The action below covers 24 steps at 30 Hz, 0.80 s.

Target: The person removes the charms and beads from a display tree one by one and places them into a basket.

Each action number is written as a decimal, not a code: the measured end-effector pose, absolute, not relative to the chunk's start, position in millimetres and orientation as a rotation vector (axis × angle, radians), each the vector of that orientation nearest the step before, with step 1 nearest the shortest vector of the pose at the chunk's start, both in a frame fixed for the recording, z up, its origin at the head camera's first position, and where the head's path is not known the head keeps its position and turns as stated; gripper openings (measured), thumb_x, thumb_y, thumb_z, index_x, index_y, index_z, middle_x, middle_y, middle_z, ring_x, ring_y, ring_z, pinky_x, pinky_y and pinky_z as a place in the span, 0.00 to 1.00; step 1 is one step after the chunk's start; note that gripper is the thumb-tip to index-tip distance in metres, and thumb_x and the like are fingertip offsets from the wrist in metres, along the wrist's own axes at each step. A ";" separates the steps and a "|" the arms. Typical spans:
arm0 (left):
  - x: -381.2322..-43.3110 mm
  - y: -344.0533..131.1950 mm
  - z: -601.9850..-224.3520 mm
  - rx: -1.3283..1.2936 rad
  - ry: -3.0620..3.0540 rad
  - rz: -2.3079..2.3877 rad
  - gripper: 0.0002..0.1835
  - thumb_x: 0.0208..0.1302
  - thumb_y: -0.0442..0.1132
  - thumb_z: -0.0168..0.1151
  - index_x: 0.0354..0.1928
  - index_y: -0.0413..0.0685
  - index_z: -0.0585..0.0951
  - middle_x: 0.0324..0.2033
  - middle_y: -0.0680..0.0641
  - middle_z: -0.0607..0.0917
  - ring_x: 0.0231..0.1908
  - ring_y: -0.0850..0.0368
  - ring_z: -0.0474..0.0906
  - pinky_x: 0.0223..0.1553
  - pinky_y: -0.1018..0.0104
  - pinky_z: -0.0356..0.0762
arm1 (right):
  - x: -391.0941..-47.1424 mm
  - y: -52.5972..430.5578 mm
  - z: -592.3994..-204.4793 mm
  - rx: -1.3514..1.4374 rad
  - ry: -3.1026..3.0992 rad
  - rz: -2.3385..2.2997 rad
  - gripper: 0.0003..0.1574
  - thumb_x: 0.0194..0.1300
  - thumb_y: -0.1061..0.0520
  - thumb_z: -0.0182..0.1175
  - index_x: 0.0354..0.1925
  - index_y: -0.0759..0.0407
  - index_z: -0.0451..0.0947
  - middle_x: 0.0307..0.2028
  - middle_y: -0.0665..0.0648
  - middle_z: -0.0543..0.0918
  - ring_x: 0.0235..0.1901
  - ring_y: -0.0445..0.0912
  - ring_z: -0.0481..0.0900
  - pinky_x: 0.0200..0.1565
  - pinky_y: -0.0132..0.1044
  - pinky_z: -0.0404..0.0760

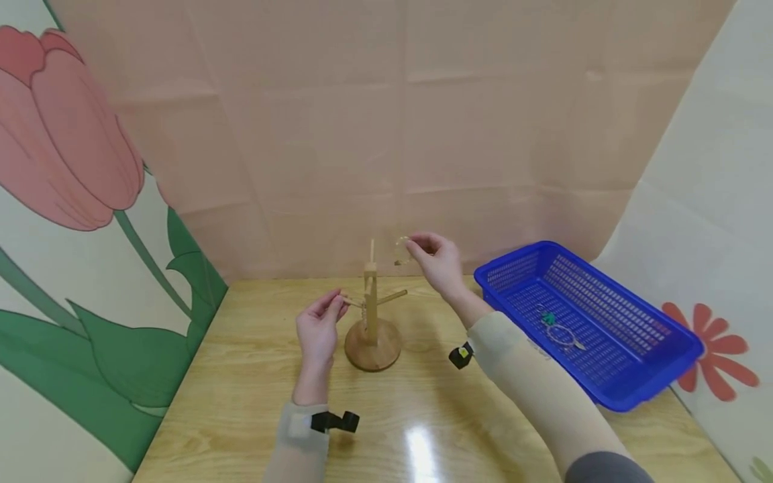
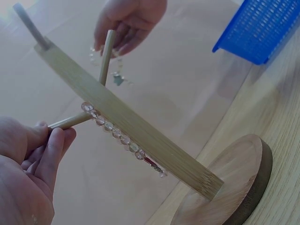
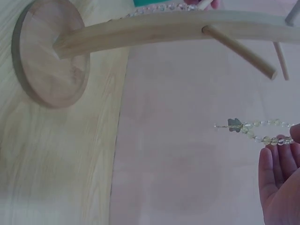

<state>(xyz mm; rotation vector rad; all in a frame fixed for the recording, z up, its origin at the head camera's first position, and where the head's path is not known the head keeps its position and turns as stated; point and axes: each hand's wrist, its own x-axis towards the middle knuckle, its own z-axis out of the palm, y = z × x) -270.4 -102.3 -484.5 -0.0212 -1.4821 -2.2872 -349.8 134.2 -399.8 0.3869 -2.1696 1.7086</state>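
Note:
A wooden jewellery stand (image 1: 372,305) with a round base and several pegs stands on the table between the hands. My left hand (image 1: 317,329) pinches the tip of one wooden peg (image 2: 70,122) of this stand. From that peg a bracelet of clear pinkish beads (image 2: 124,139) hangs along the post. To the right of the stand, my right hand (image 1: 437,263) holds a pale beaded bracelet (image 3: 267,139) between thumb and fingers, in the air and apart from the pegs. A small dark charm (image 3: 234,124), star-like in the left wrist view, dangles from it.
On the right of the table sits a blue plastic basket (image 1: 628,298). Inside lie a green piece (image 1: 548,318) and a thin ring-shaped bracelet (image 1: 561,335). A pinkish sheet (image 1: 314,134) hangs behind the wooden table (image 1: 241,389).

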 end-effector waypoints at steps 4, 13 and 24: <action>-269.6 -103.2 -483.8 -0.021 -1.486 -2.286 0.10 0.64 0.29 0.67 0.46 0.31 0.85 0.46 0.20 0.80 0.41 0.48 0.87 0.47 0.60 0.86 | -344.8 142.6 -400.9 0.378 -2.175 1.700 0.16 0.67 0.54 0.67 0.47 0.65 0.84 0.39 0.64 0.86 0.38 0.51 0.81 0.36 0.27 0.81; -268.8 -102.9 -482.6 -0.020 -1.485 -2.294 0.10 0.64 0.29 0.67 0.46 0.31 0.84 0.46 0.20 0.80 0.48 0.31 0.82 0.48 0.59 0.85 | -341.3 167.7 -413.9 0.330 -2.220 1.646 0.18 0.66 0.47 0.68 0.46 0.58 0.85 0.37 0.56 0.86 0.37 0.46 0.81 0.35 0.29 0.82; -268.3 -101.6 -480.8 -0.017 -1.471 -2.304 0.11 0.64 0.29 0.67 0.46 0.28 0.84 0.45 0.20 0.80 0.45 0.38 0.85 0.47 0.60 0.85 | -328.7 203.5 -418.5 0.196 -2.292 1.713 0.22 0.64 0.40 0.68 0.48 0.52 0.84 0.43 0.54 0.86 0.43 0.45 0.81 0.45 0.38 0.84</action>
